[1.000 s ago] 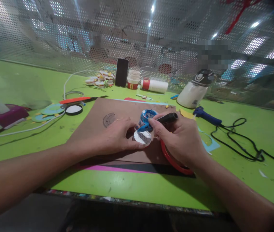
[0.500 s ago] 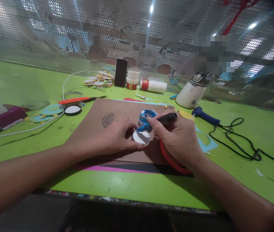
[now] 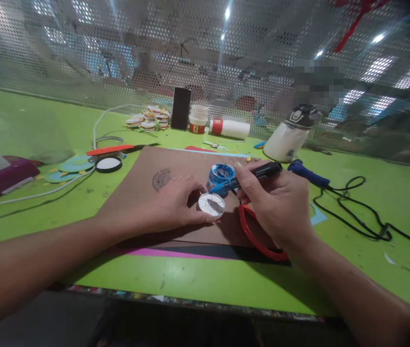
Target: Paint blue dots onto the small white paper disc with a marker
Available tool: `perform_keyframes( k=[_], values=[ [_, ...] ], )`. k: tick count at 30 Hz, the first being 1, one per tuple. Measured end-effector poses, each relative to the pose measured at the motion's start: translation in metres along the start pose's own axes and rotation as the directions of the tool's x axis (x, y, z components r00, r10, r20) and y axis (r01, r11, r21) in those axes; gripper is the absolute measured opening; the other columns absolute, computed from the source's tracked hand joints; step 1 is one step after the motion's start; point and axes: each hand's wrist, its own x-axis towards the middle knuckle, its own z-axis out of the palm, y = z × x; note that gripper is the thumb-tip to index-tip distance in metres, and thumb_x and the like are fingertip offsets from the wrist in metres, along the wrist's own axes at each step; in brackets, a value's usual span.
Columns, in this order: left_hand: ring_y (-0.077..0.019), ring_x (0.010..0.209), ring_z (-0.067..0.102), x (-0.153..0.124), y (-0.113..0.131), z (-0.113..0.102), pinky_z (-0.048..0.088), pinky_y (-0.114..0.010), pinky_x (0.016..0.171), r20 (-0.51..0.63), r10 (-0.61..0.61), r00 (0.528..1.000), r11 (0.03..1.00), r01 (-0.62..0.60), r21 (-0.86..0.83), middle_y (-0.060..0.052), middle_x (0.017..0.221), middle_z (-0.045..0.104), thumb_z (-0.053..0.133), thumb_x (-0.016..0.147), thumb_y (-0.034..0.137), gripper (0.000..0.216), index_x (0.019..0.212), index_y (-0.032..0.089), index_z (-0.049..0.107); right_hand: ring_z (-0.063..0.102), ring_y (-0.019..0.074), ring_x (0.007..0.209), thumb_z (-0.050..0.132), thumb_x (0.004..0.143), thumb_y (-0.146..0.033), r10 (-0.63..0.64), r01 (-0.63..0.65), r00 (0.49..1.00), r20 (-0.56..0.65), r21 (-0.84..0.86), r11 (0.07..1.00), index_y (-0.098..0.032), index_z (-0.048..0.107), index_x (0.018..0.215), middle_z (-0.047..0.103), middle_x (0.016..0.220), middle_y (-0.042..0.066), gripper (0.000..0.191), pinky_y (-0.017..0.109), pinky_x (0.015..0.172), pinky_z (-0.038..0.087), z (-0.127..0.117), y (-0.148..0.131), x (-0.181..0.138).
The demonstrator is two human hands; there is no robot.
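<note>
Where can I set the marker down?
Bare green tabletop: the near edge before the brown cardboard sheet, and left of it, nearer than the purple power strip. Crowded: left hand, right hand holding the black marker, white paper disc, red ring; black cord farther right.

- red ring (image 3: pixel 253 238) half under the right hand (image 3: pixel 275 202)
- marker (image 3: pixel 264 170): middle lost in that grip
- purple gadget (image 3: pixel 0 177) cut by the left edge
- white disc (image 3: pixel 211 204): markings too tiny to read
</note>
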Motion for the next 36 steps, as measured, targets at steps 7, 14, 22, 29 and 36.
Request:
perform_keyframes(
  k=[7,14,22,29,36],
  values=[
    [-0.0151,0.063,0.048,-0.0012,-0.0009,0.0001,0.03,-0.027,0.053,0.05,-0.114,0.992,0.992,0.117,-0.043,0.001,0.071,0.057,0.072,0.07,0.059,0.044,0.084,0.018,0.062,0.055,0.0115,0.049,0.066,0.089,-0.032,-0.03,0.022,0.996,0.089,0.096,0.995,-0.022,0.064,0.065,0.06,0.055,-0.003,0.027,0.026,0.048,0.043,0.002,-0.0025,-0.0023],
    [-0.0189,0.075,0.052,-0.0013,0.0001,-0.0012,0.036,-0.03,0.062,0.023,-0.077,0.997,0.996,0.077,-0.037,-0.002,0.087,0.061,0.071,0.072,0.054,0.044,0.098,0.02,0.065,0.055,0.0109,0.048,0.067,0.089,-0.029,-0.016,-0.001,0.992,0.125,0.133,0.991,-0.023,0.065,0.067,0.061,0.055,-0.004,0.023,0.025,0.048,0.044,0.0035,-0.0037,-0.0042],
    [-0.019,0.077,0.051,-0.0004,-0.0022,0.0,0.036,-0.03,0.065,0.009,-0.011,1.0,1.0,0.011,-0.004,-0.003,0.088,0.061,0.066,0.078,0.057,0.04,0.095,0.02,0.065,0.057,0.0121,0.049,0.067,0.089,-0.03,0.006,-0.022,0.991,0.135,0.118,0.993,-0.023,0.065,0.067,0.063,0.056,-0.003,0.023,0.026,0.05,0.045,0.0031,-0.0039,-0.0046],
    [-0.0196,0.075,0.05,-0.0004,0.0008,-0.0018,0.035,-0.03,0.064,0.009,-0.014,1.0,1.0,0.014,0.013,-0.003,0.086,0.06,0.066,0.077,0.057,0.04,0.091,0.019,0.065,0.057,0.012,0.048,0.067,0.089,-0.03,-0.001,-0.017,0.99,0.14,0.123,0.992,-0.023,0.065,0.068,0.063,0.056,-0.004,0.023,0.026,0.048,0.044,0.0033,-0.0028,-0.0043],
    [-0.0194,0.077,0.05,-0.0008,-0.0036,0.0004,0.035,-0.03,0.065,0.0,0.0,1.0,1.0,0.0,0.015,-0.003,0.088,0.06,0.067,0.077,0.056,0.041,0.096,0.019,0.065,0.057,0.012,0.048,0.066,0.09,-0.029,-0.009,-0.008,0.989,0.146,0.111,0.994,-0.022,0.067,0.069,0.063,0.056,-0.004,0.022,0.026,0.048,0.044,0.0039,-0.0022,-0.005]
  ],
)
